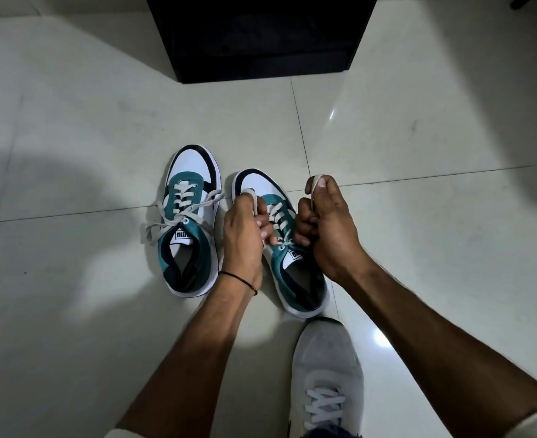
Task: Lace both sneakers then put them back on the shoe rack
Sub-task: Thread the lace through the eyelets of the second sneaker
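Observation:
Two teal, white and black sneakers stand side by side on the tiled floor. The left sneaker (191, 222) is laced, its pale lace ends lying loose across the tongue. Over the right sneaker (295, 273) both hands work. My left hand (245, 235) grips one end of its pale lace (278, 216), looped over the forefinger. My right hand (327, 226) grips the other end, wrapped over the raised thumb. Both hands hide the upper eyelets and part of the tongue.
A black shoe rack (261, 36) stands on the floor straight ahead, beyond the sneakers. My own foot in a grey sneaker (327, 380) rests close behind the right sneaker's heel. Pale glossy floor tiles (419, 248) spread all around.

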